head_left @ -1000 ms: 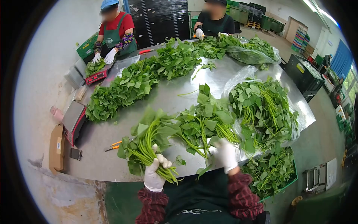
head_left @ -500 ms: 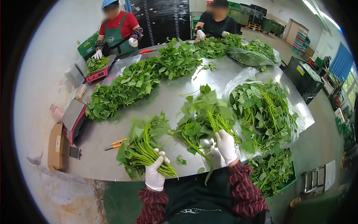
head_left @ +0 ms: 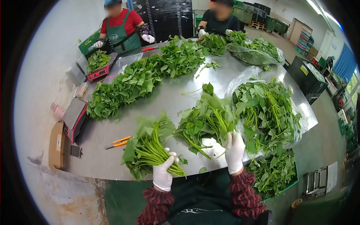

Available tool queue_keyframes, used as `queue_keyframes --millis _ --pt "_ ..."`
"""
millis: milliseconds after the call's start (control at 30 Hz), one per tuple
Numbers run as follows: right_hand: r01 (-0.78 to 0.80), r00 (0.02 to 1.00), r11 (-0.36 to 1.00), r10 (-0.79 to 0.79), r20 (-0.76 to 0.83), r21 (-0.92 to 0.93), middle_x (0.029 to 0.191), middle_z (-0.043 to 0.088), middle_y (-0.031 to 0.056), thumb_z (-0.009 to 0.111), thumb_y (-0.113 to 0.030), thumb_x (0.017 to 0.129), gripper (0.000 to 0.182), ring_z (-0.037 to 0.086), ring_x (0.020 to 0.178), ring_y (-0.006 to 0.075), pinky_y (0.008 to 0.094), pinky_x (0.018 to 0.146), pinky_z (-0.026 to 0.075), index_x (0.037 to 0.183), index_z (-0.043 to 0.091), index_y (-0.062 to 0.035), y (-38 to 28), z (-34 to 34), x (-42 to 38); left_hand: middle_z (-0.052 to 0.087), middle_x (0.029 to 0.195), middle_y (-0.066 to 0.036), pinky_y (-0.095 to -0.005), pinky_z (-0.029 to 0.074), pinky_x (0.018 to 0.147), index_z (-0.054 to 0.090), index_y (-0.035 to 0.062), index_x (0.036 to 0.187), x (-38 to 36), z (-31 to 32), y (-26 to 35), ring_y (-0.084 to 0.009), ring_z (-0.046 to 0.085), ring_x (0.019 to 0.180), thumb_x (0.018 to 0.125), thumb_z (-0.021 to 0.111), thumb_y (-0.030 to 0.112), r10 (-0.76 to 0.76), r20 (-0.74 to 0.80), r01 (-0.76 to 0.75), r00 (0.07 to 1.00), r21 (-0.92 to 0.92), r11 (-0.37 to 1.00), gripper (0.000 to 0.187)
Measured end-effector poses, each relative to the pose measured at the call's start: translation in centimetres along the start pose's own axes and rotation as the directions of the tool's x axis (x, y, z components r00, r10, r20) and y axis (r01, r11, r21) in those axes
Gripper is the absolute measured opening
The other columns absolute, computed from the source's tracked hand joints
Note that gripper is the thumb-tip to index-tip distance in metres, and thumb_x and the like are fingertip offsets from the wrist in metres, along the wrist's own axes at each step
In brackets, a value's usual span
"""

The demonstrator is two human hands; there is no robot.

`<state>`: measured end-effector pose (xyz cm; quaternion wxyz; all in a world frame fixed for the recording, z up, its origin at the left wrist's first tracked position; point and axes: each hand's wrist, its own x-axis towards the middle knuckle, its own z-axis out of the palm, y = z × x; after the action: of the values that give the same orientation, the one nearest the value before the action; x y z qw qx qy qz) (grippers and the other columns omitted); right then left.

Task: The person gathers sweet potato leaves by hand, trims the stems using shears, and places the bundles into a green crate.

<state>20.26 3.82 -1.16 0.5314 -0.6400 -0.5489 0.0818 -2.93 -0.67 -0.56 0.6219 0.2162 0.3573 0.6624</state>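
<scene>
Left hand: my gloved left hand [head_left: 164,173] is closed round the stems of a bunch of greens [head_left: 149,149].
Bunch axis: cut ends point back toward me and right, leaves fan up and left from the fist.
Right hand: my right hand [head_left: 234,152] is half open, fingers on the stems of a loose pile [head_left: 204,119] just ahead of it; I cannot tell whether it grips.
Count: two of my hands, one held bunch, one orange cutter [head_left: 118,142] left of the bunch.
Change: the right hand has shifted slightly right since half a second ago.
</scene>
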Motion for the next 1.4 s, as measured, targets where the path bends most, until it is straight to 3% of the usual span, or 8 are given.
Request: queue_keyframes --millis 167,333,533,600,800,900,1100,1400 --pt "0.451 0.885 0.892 -0.452 0.110 0.029 0.069 0.051 0.0130 0.061 0.004 0.072 0.014 0.052 0.062 0.0312 0.0391 0.055 0.043 0.083 0.054 -0.0014 -3.0 0.9 -3.8 0.060 0.094 -0.009 -0.0328 0.049 0.077 0.047 0.0034 0.114 0.7 2.7 -2.4 -0.0196 0.059 0.082 0.083 0.055 -0.005 -0.058 0.118 0.045 0.991 0.108 0.993 0.033" --pt "0.490 0.815 0.872 -0.458 0.354 -0.002 0.070 0.052 0.0129 0.061 -0.001 0.076 0.013 0.054 0.064 0.0301 0.0380 0.055 0.044 0.087 0.054 -0.0017 -4.2 1.4 -6.7 0.063 0.092 -0.006 -0.0279 0.047 0.077 0.057 0.0015 0.101 1.7 3.0 -3.8 -0.0153 0.060 0.081 0.079 0.061 -0.006 -0.115 0.148 0.109 0.982 0.049 0.993 0.023" --pt "0.170 0.985 0.984 -0.172 -0.024 -0.047 0.070 0.055 0.0115 0.059 0.000 0.080 0.005 0.054 0.060 0.0233 0.0321 0.053 0.043 0.083 0.054 -0.0008 -2.4 0.5 -5.9 0.062 0.084 -0.007 -0.0296 0.047 0.074 0.055 0.0003 0.099 0.4 3.4 -3.6 -0.0178 0.059 0.080 0.080 0.060 -0.004 -0.067 0.075 0.050 0.995 0.213 0.976 0.020" --pt "-0.245 0.964 0.940 0.263 -0.046 0.238 0.073 0.055 0.0115 0.060 -0.004 0.082 0.008 0.056 0.063 0.0237 0.0316 0.056 0.044 0.086 0.055 -0.0008 -1.8 -2.7 -3.3 0.062 0.087 -0.008 -0.0304 0.048 0.071 0.050 0.0007 0.105 0.7 2.6 -3.0 -0.0190 0.059 0.079 0.081 0.057 -0.005 -0.025 0.041 0.020 0.999 0.116 0.993 0.025" --pt "-0.289 0.957 0.613 0.181 -0.225 -0.736 0.079 0.057 0.0143 0.066 -0.026 0.081 0.032 0.056 0.070 0.0319 0.0371 0.063 0.045 0.092 0.055 0.0025 5.5 -11.7 2.1 0.059 0.098 -0.008 -0.0334 0.049 0.077 0.050 0.0033 0.108 0.7 1.3 -1.3 -0.0201 0.058 0.087 0.081 0.058 -0.005 -0.109 0.142 0.111 0.984 -0.006 0.994 0.028" --pt "-0.195 0.977 0.977 0.201 0.068 -0.088 0.079 0.061 0.0076 0.064 -0.015 0.084 0.020 0.056 0.058 0.0098 0.0235 0.054 0.045 0.092 0.060 0.0029 2.5 -9.6 0.6 0.059 0.103 -0.007 -0.0333 0.049 0.078 0.052 0.0036 0.108 0.4 1.7 -2.4 -0.0194 0.057 0.092 0.081 0.059 -0.003 -0.152 0.200 0.155 0.968 0.004 0.988 0.028" --pt "-0.375 0.647 0.891 0.053 0.761 0.257 0.078 0.061 0.0087 0.064 -0.014 0.083 0.024 0.057 0.064 0.0155 0.0283 0.061 0.047 0.101 0.059 -0.0001 -4.7 -1.3 -4.2 0.059 0.112 -0.010 -0.0342 0.041 0.094 0.053 -0.0002 0.117 -0.6 2.1 -3.7 -0.0220 0.055 0.104 0.080 0.062 0.002 -0.234 0.266 0.228 0.935 0.055 0.972 0.038" --pt "0.402 0.829 0.889 -0.455 0.326 0.218 0.057 0.049 0.0116 0.063 -0.006 0.078 0.020 0.050 0.050 0.0320 0.0383 0.045 0.040 0.064 0.049 -0.0051 -5.1 0.2 -6.3 0.063 0.095 -0.012 -0.0348 0.049 0.083 0.054 -0.0001 0.103 -1.2 2.0 -3.1 -0.0227 0.062 0.090 0.084 0.053 -0.004 -0.236 0.197 0.232 0.952 0.042 0.972 0.019"
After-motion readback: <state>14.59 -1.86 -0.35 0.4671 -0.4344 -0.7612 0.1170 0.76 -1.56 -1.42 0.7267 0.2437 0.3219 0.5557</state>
